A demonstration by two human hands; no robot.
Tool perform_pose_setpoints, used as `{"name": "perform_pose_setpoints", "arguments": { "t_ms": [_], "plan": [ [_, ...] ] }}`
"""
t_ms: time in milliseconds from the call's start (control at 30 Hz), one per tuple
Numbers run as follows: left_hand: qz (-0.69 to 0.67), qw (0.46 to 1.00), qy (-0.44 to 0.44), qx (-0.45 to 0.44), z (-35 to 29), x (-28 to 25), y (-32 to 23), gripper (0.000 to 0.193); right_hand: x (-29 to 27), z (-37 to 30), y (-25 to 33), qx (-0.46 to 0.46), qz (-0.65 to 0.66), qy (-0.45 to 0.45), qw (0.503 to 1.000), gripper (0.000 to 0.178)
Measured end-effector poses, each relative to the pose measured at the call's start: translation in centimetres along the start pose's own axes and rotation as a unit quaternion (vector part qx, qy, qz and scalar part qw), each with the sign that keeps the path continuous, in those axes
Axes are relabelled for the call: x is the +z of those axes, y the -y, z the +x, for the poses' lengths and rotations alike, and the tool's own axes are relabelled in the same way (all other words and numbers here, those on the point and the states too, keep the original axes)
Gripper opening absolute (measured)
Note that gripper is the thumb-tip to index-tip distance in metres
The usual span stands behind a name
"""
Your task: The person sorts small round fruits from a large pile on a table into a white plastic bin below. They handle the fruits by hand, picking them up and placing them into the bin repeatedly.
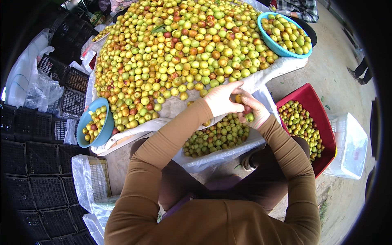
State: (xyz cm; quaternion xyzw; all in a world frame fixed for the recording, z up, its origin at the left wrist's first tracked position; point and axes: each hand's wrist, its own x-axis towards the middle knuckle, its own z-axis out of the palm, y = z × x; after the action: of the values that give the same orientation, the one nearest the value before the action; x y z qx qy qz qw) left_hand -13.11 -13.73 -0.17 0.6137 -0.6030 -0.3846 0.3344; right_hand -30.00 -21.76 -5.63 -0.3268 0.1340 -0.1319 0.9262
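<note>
**Fruits (246, 109): three visible, small, rounded, partly covered**

Yellow-orange fruit (238, 98): farthest, between the left hand (223, 98) and right hand (257, 112). Red fruit: nearer and slightly right, beside the right fingers. Green fruit (249, 117): nearest, held in the right hand. Skin flaws: too small to determine.

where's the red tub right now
In the head view, the red tub stands right of centre, to the right of the person's right hand, between the plastic-lined container of fruit and the plastic-wrapped white crate.
</note>
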Motion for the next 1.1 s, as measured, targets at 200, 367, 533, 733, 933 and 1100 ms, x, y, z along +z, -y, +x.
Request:
{"name": "perform_pose_setpoints", "arguments": {
  "t_ms": [200, 367, 533, 733, 933, 1100],
  "plan": [
    [-0.073, 0.974, -0.196, -0.081, -0.9, -5.1, 1.5, 0.025, -3.9, -7.3, 8.4, -0.081, -0.372, -0.232, 0.895, 0.048],
    [0.256, 0.893, -0.306, -0.209, -2.4, -15.2, 9.2, 0.032, -11.9, -15.4, 13.3, 0.173, -0.832, -0.436, 0.296, 0.053],
    [0.43, 0.814, -0.14, -0.365, 0.3, -15.7, 9.3, 0.06, -12.5, -11.1, 12.3, -0.017, -0.785, -0.417, 0.457, 0.054],
    [0.445, 0.827, -0.179, -0.294, 1.3, -14.2, 7.8, 0.047, -8.0, -5.5, 10.4, 0.008, -0.812, -0.297, 0.503, 0.045],
    [0.442, 0.79, -0.33, -0.268, 5.1, -16.4, 7.8, 0.041, -6.7, -4.1, 9.8, 0.018, -0.819, -0.249, 0.517, 0.039],
    [0.525, 0.767, -0.144, -0.34, 7.8, -17.8, 6.7, 0.049, -6.3, -4.2, 10.2, 0.01, -0.82, -0.248, 0.516, 0.037]
  ]
}}
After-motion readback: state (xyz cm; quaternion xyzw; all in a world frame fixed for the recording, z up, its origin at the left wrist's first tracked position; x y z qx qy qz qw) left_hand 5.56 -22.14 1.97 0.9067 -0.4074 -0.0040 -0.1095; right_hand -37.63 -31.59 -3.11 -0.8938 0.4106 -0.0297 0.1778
